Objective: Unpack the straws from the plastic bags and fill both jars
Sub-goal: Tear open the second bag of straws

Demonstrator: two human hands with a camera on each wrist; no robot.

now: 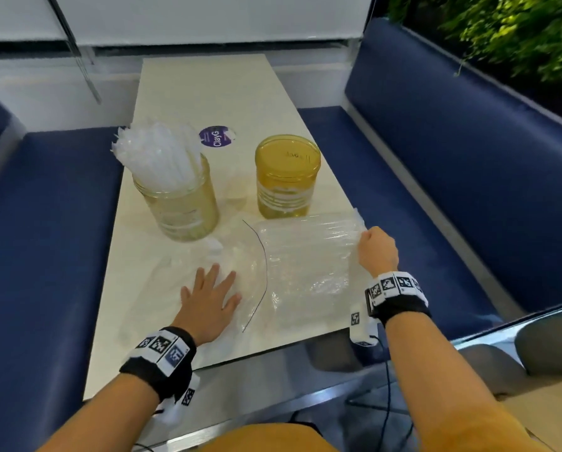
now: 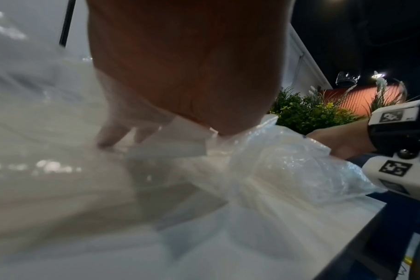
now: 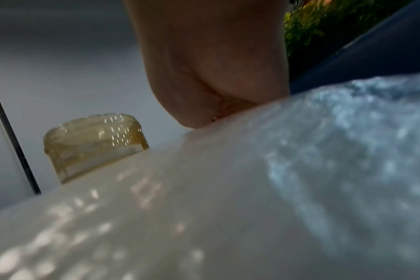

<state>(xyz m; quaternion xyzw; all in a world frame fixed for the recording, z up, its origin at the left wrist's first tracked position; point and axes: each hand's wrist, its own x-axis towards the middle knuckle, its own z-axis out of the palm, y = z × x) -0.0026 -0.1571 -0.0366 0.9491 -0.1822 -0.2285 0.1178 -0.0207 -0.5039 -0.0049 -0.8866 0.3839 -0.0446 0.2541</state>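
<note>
Blue padded benches flank a long pale counter, with green foliage in the far right corner. Nearest the person, 2 clear plastic bags lie on the counter. The right one, the full bag, is packed with clear straws lying side by side; the right hand is clenched around its far right end, though the fingers themselves are hidden from the head view and the right wrist view is too blurred to show the grip. The left one, a flattened bag edged by a thin dark line, lies under the left hand, which presses on it with fingers spread straight; whether any straws remain in it cannot be made out. Beyond the bags stand 2 yellowish jars well apart — the left jar crammed with upright clear straws, the right jar holding none visible. Faint scribbled writing on the right jar is unreadable. A round purple sticker behind the jars reads "ClayG".
</note>
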